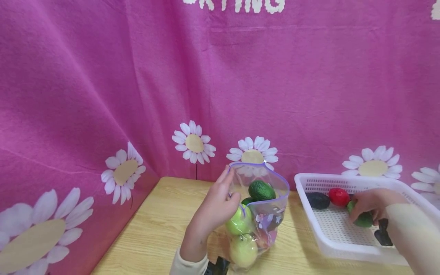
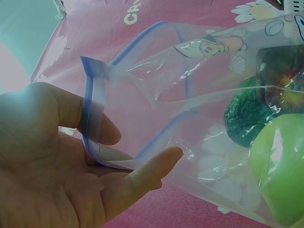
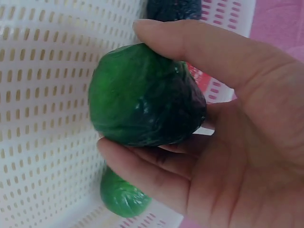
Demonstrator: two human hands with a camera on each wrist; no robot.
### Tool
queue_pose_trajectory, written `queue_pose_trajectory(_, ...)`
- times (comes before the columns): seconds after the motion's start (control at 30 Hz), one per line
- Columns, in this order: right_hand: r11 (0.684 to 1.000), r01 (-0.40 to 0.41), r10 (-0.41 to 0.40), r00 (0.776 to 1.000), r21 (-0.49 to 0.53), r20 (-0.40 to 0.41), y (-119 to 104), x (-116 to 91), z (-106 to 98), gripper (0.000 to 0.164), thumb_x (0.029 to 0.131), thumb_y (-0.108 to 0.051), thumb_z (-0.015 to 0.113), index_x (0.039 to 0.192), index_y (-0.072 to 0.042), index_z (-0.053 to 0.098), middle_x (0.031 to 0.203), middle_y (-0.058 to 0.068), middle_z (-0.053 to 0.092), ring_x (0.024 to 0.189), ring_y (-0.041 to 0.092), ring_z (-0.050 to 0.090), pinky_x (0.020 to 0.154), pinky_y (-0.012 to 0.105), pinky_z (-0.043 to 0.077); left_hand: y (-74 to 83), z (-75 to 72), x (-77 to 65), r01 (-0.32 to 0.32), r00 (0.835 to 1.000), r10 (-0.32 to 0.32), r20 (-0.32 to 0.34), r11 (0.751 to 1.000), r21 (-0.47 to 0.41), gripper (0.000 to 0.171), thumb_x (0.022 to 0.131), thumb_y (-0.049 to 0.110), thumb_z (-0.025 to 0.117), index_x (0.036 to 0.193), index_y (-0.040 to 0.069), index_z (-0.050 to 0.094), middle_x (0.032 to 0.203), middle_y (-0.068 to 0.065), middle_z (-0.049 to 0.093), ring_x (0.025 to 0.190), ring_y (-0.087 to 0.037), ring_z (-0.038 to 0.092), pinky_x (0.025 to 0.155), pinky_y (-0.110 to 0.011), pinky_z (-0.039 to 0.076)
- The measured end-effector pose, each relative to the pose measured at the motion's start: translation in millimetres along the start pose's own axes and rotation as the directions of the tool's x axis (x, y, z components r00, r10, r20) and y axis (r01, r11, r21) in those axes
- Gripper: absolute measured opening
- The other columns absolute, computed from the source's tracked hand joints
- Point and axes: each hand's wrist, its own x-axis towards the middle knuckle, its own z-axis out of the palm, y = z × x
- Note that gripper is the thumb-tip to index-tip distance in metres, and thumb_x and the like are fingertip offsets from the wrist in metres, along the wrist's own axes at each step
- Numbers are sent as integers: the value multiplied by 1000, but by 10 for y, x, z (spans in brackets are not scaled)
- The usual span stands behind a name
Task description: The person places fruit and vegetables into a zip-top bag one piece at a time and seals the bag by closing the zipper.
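Observation:
My left hand (image 1: 218, 200) holds the rim of a clear zip bag (image 1: 268, 218) with purple edging, thumb and fingers on either side of the film. The bag stands upright with its mouth spread. Inside show a green avocado (image 1: 262, 190), a pale green apple (image 1: 243, 250), another green fruit (image 1: 237, 223) above it, and a reddish fruit (image 1: 262, 238) partly hidden. Over in the white basket, my right hand (image 1: 376, 200) grips a dark green avocado (image 3: 147, 95) between thumb and fingers. A second green one (image 3: 124, 194) lies beside it on the basket's bottom.
The white perforated basket (image 1: 321, 236) stands on the wooden table (image 1: 161, 225), right of the bag. A blackish fruit (image 1: 317, 200) and a red fruit (image 1: 338, 196) lie near its back wall. A pink flowered cloth (image 1: 309, 95) hangs behind and along the left.

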Motion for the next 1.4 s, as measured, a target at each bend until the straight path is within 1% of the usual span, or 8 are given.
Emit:
queue_pose_trajectory(0.33,983,153,-155,988,-101,-7,-71,-141,-269,71,86,-24,81,132,11,40,110,26,50,100,42,58,76,56,59,-2,30,13,-9,1000,9,5,1000,8,67,96,7,49,158,-3,25,170,-5,11,52,-7,32,52,-20,39)
queue_pose_trajectory(0.47,945,290,-307,946,-154,-105,-171,-208,-263,75,84,-17,81,133,14,35,108,28,52,94,37,60,65,47,61,-10,34,17,-9,1000,9,6,1000,2,67,97,7,49,158,-2,24,170,-4,10,52,-7,33,51,-20,38)
queue_pose_trajectory(0.6,864,423,-489,834,-273,-255,-314,-261,-152,71,79,-16,85,123,15,38,96,18,58,81,23,60,62,35,58,-18,25,12,-2,1000,2,5,1000,-6,68,97,8,49,159,-1,23,171,-3,9,52,-7,34,49,-19,37)
queue_pose_trajectory(0.77,756,511,-651,651,-409,-390,-549,-392,1,68,74,-17,90,122,4,47,94,9,64,82,20,60,65,29,53,-11,27,1,3,1000,-2,9,1000,-10,68,97,8,49,159,-1,23,171,-3,10,52,-8,34,49,-20,38)
queue_pose_trajectory(0.97,611,640,-784,405,-467,-470,-917,-621,231,81,71,-5,90,139,7,49,113,25,65,91,33,66,68,22,55,-3,38,-12,-5,1000,5,8,1000,-20,68,97,7,49,159,-1,23,171,-3,10,52,-7,34,48,-19,37)
queue_pose_trajectory(1.03,597,659,-787,370,-458,-493,-1051,-703,314,85,70,-3,90,142,6,45,116,27,64,92,34,66,66,21,55,-7,42,-14,-7,1000,7,7,1000,-21,68,96,7,49,159,-1,23,170,-3,10,51,-7,34,48,-19,37)
queue_pose_trajectory(1.2,576,716,-786,354,-394,-507,-1381,-886,488,78,72,-3,89,137,0,46,114,19,64,86,27,68,64,23,56,-6,46,-17,-12,1000,12,8,1000,-15,67,96,6,48,159,-2,24,170,-6,11,51,-6,33,48,-19,37)
queue_pose_trajectory(1.4,485,770,-837,270,-415,-476,-1680,-1008,669,78,73,-2,87,142,-4,50,122,12,63,99,19,64,78,21,57,11,45,-17,-17,1000,17,6,1000,-3,67,96,8,48,158,-3,25,170,-8,12,52,-6,32,50,-20,38)
